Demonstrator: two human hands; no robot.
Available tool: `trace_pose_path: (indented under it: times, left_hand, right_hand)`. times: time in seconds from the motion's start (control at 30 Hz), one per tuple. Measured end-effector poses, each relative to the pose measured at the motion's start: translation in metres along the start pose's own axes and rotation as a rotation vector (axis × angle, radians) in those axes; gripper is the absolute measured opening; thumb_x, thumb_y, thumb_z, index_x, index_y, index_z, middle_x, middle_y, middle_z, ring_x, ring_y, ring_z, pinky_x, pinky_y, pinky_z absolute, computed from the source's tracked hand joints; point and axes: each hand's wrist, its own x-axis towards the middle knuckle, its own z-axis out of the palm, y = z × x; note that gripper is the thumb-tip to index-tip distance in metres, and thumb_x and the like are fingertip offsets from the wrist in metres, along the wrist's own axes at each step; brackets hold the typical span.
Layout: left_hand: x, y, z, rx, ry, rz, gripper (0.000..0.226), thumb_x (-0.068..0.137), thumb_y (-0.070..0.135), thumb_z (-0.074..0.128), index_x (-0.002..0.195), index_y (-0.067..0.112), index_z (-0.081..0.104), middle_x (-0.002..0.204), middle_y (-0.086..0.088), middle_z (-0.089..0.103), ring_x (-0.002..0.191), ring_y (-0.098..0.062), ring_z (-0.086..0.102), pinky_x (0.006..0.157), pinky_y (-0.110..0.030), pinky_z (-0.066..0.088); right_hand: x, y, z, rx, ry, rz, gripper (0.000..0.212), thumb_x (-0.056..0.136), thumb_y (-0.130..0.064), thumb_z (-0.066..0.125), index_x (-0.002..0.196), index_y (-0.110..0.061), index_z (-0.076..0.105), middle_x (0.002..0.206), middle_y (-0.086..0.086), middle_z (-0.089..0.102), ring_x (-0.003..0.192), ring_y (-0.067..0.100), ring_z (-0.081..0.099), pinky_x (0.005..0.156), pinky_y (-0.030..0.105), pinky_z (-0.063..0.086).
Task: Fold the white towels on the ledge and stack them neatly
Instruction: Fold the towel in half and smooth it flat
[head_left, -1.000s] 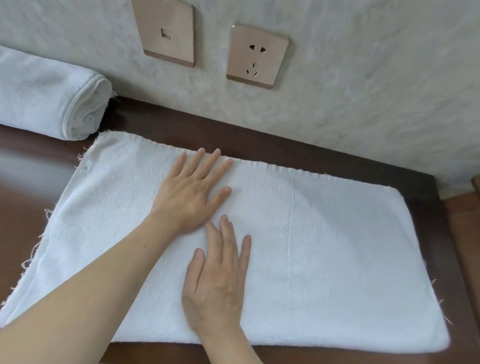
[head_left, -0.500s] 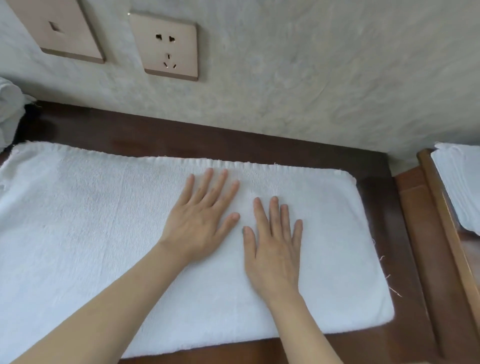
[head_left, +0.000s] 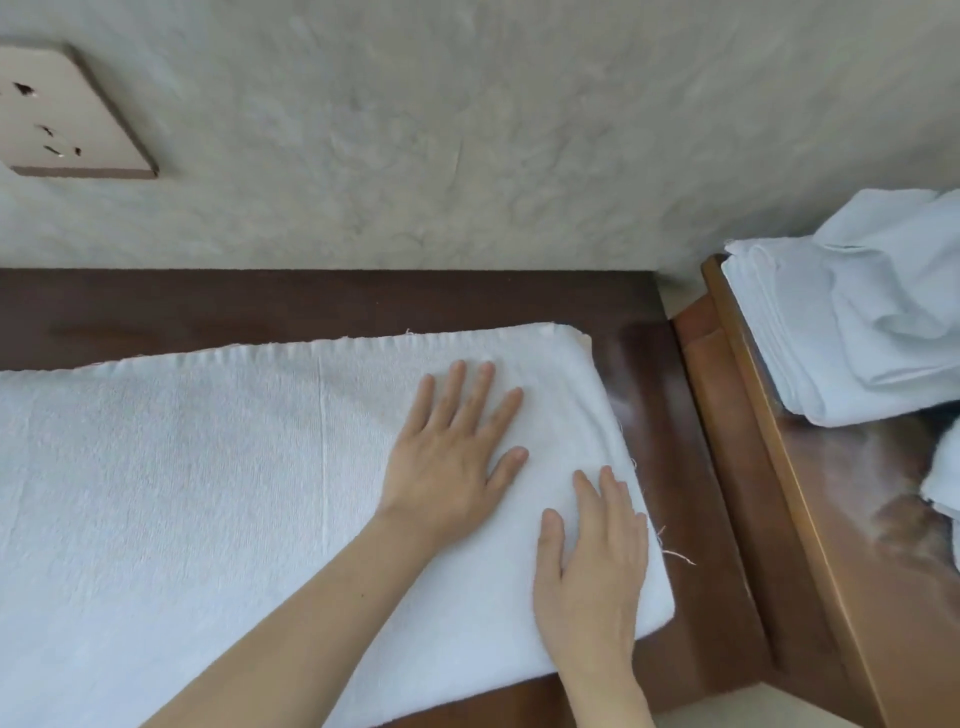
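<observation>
A white towel (head_left: 208, 493) lies flat on the dark wooden ledge (head_left: 311, 301), folded lengthwise with a frayed far edge. My left hand (head_left: 452, 457) presses flat on its right part, fingers spread and straight. My right hand (head_left: 592, 566) lies flat beside it at the towel's right end, fingers straight and reaching the right edge. Neither hand grips the cloth. The towel's left end runs out of the frame.
A lighter wooden side table (head_left: 831, 519) stands right of the ledge with a pile of white towels (head_left: 857, 312) on it, partly crumpled. Another bit of white cloth (head_left: 948, 478) shows at the right edge. A wall socket (head_left: 57, 114) sits upper left on the grey wall.
Both hands have slid rightward along the towel, from its middle to its right end, staying flat. The view panned right; the rolled towel at the left left the frame and the side table's pile came in.
</observation>
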Motion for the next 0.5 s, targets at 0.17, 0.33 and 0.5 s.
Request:
trace_pose_path:
  times: [0.17,0.33,0.5]
  left_hand:
    - [0.070,0.032,0.004,0.042,-0.054,0.121,0.068,0.097,0.058,0.000,0.160,0.032,0.003,0.169,-0.006,-0.006,0.155,-0.030,-0.011,0.122,-0.045,-0.015]
    - [0.117,0.049,-0.001,-0.006,0.059,0.019,0.069,0.099,0.064,0.025,0.156,0.026,0.029,0.160,0.001,0.034,0.145,-0.026,0.030,0.119,-0.042,0.018]
    - [0.133,0.053,-0.010,-0.089,0.099,-0.164,0.064,0.087,0.077,0.040,0.118,0.025,0.057,0.109,0.002,0.063,0.106,-0.024,0.052,0.097,-0.040,0.031]
  right_hand:
    - [-0.008,0.016,-0.019,-0.167,0.079,0.261,0.048,0.096,-0.045,0.042,0.134,-0.019,0.054,0.127,0.010,0.059,0.110,0.036,0.054,0.086,0.054,0.043]
    - [0.003,0.027,-0.034,-0.149,-0.121,0.458,0.055,0.094,-0.060,0.041,0.132,-0.021,0.046,0.111,0.000,0.058,0.097,0.021,0.056,0.085,0.040,0.051]
    - [0.010,0.022,-0.043,-0.056,-0.179,0.383,0.043,0.095,-0.062,0.034,0.107,-0.023,0.048,0.084,-0.012,0.051,0.078,0.010,0.055,0.074,0.028,0.050]
